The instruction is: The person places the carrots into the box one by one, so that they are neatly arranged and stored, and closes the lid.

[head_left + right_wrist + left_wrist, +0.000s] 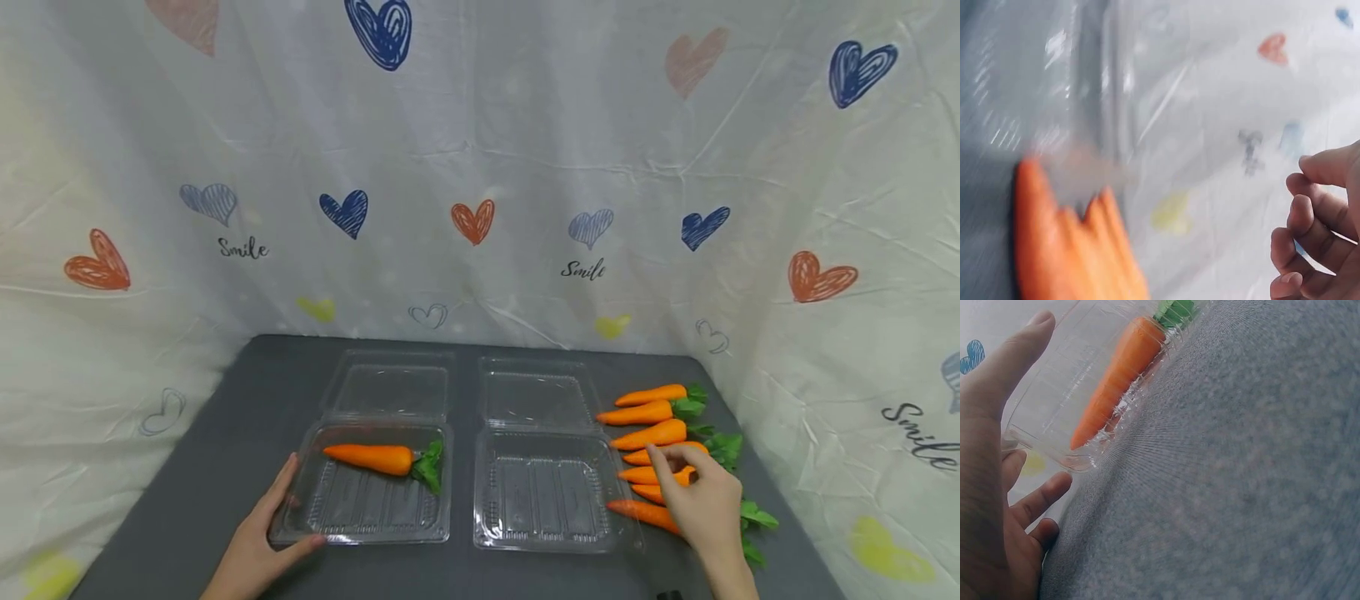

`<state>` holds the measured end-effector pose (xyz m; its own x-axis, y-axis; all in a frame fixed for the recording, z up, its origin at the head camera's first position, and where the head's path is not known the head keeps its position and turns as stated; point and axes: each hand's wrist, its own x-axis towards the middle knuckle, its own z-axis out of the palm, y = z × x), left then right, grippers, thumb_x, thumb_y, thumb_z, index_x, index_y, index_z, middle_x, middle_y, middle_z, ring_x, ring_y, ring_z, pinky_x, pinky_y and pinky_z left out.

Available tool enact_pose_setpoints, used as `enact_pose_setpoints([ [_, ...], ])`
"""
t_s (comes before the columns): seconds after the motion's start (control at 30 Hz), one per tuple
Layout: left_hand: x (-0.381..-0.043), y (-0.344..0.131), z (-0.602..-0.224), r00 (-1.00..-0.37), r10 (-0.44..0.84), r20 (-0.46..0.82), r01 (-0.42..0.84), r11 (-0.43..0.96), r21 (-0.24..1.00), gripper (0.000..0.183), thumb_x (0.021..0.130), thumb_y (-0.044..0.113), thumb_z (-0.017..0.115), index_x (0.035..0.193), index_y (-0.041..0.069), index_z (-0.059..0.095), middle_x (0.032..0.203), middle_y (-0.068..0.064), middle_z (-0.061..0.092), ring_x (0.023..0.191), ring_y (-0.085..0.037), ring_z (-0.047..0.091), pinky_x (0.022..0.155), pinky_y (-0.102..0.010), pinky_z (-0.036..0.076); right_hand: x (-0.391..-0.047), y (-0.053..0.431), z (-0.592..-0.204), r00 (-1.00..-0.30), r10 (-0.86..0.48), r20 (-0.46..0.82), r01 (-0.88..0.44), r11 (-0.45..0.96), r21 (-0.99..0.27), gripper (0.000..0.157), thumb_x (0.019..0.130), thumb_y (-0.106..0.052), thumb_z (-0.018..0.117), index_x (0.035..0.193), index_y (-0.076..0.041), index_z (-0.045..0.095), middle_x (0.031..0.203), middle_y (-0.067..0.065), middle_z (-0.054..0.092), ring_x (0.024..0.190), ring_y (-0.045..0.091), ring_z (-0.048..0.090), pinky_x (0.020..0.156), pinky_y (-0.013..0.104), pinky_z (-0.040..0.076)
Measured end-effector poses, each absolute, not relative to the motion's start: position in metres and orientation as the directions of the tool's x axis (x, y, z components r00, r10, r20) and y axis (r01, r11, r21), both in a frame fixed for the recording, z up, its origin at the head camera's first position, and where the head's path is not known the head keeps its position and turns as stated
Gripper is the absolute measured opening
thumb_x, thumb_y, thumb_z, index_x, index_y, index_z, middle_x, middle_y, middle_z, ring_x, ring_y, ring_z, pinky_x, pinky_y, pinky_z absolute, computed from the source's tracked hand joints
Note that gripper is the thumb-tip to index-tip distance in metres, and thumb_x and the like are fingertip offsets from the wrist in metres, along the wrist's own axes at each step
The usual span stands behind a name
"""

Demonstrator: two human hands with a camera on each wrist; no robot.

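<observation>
An orange carrot (371,457) with green leaves lies in the left clear plastic container (375,517). My left hand (255,537) is at this container's left near corner, thumb along the front rim and fingers at the side. The left wrist view shows those fingers spread beside the container, with the carrot (1119,375) inside. Over a row of carrots (648,435) on the right hovers my right hand (705,492), thumb and index finger close together. Its fingers (1300,215) are loosely curled and hold nothing in the right wrist view, apart from the blurred carrots (1041,237).
A second clear container (540,508) stands in the middle, with carrot tips overlapping its right side in this view. Both lids (390,392) are folded back. The dark grey table (463,500) ends at a white curtain (405,275) printed with hearts.
</observation>
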<state>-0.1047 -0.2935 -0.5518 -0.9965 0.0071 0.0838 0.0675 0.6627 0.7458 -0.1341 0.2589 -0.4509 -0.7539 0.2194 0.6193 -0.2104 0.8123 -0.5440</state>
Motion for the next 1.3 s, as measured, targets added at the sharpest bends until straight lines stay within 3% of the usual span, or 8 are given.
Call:
enact_pose_setpoints([
  [0.13, -0.104, -0.293, -0.553, -0.996, 0.007, 0.088, 0.07, 0.674, 0.735, 0.118, 0.087, 0.041, 0.089, 0.172, 0.033, 0.008, 0.176, -0.013, 0.021, 0.115, -0.002, 0.054, 0.101, -0.07, 0.046, -0.121, 0.281, -0.463, -0.781, 0.367, 0.505, -0.02, 0.794, -0.607, 0.02, 0.091, -0.019, 0.086, 0.076, -0.01, 0.075, 0.068, 0.001, 0.066, 0.051, 0.004, 0.044, 0.052, 0.019, 0.033],
  [0.33, -0.106, -0.291, -0.554, -0.994, 0.006, 0.109, 0.084, 0.682, 0.726, 0.119, 0.085, 0.042, 0.091, 0.172, 0.034, 0.01, 0.176, -0.012, 0.023, 0.115, -0.002, 0.055, 0.101, -0.068, 0.047, -0.097, 0.31, -0.476, -0.805, 0.519, 0.289, 0.222, 0.714, -0.664, 0.026, 0.094, -0.035, 0.084, 0.088, -0.01, 0.078, 0.078, 0.001, 0.072, 0.052, 0.01, 0.05, 0.051, 0.022, 0.04],
  [0.5, -0.105, -0.292, -0.554, -0.995, 0.008, 0.102, 0.079, 0.691, 0.719, 0.118, 0.086, 0.042, 0.09, 0.172, 0.033, 0.01, 0.176, -0.012, 0.022, 0.114, -0.001, 0.055, 0.099, -0.061, 0.051, -0.084, 0.335, -0.489, -0.827, 0.487, 0.28, 0.224, 0.743, -0.63, 0.02, 0.086, -0.022, 0.091, 0.1, -0.011, 0.082, 0.086, 0.002, 0.074, 0.058, 0.004, 0.052, 0.049, 0.023, 0.042],
  [0.67, -0.102, -0.297, -0.553, -0.998, -0.006, 0.061, 0.039, 0.7, 0.713, 0.117, 0.088, 0.045, 0.088, 0.173, 0.032, 0.007, 0.174, -0.014, 0.026, 0.11, 0.003, 0.052, 0.093, -0.052, 0.055, -0.081, 0.353, -0.506, -0.871, 0.427, 0.244, 0.218, 0.78, -0.587, 0.04, 0.08, -0.014, 0.093, 0.115, -0.003, 0.079, 0.084, 0.006, 0.064, 0.046, 0.013, 0.035, 0.045, 0.028, 0.036],
  [0.73, -0.101, -0.3, -0.552, -0.998, -0.006, 0.065, 0.042, 0.702, 0.711, 0.118, 0.088, 0.044, 0.088, 0.173, 0.031, 0.006, 0.173, -0.015, 0.026, 0.109, 0.003, 0.051, 0.093, -0.054, 0.054, -0.083, 0.358, -0.513, -0.886, 0.421, 0.196, 0.244, 0.78, -0.576, 0.045, 0.08, -0.015, 0.093, 0.12, -0.001, 0.077, 0.085, 0.006, 0.062, 0.045, 0.013, 0.031, 0.046, 0.028, 0.035],
  [1.0, -0.104, -0.299, -0.552, -0.992, 0.023, 0.128, 0.109, 0.683, 0.722, 0.117, 0.088, 0.035, 0.089, 0.173, 0.029, 0.008, 0.173, -0.017, 0.027, 0.109, 0.003, 0.051, 0.094, -0.064, 0.051, -0.087, 0.366, -0.538, -0.876, 0.481, 0.02, 0.352, 0.669, -0.654, 0.051, 0.082, -0.017, 0.091, 0.128, -0.002, 0.075, 0.107, 0.015, 0.075, 0.06, 0.008, 0.05, 0.05, 0.029, 0.043],
  [1.2, -0.104, -0.296, -0.554, -0.991, 0.018, 0.134, 0.108, 0.699, 0.707, 0.119, 0.087, 0.035, 0.09, 0.173, 0.029, 0.009, 0.172, -0.018, 0.028, 0.109, 0.002, 0.053, 0.094, -0.059, 0.053, -0.087, 0.368, -0.547, -0.857, 0.516, 0.01, 0.365, 0.621, -0.694, 0.051, 0.081, -0.012, 0.091, 0.127, 0.0, 0.073, 0.083, 0.004, 0.062, 0.048, 0.011, 0.036, 0.048, 0.029, 0.038],
  [1.3, -0.104, -0.295, -0.553, -0.992, 0.016, 0.123, 0.099, 0.695, 0.712, 0.119, 0.087, 0.036, 0.09, 0.173, 0.028, 0.008, 0.172, -0.018, 0.028, 0.107, 0.001, 0.053, 0.094, -0.06, 0.053, -0.086, 0.367, -0.549, -0.858, 0.51, 0.062, 0.321, 0.626, -0.711, 0.052, 0.079, -0.011, 0.093, 0.127, -0.003, 0.073, 0.084, -0.005, 0.059, 0.049, 0.011, 0.033, 0.046, 0.029, 0.036],
])
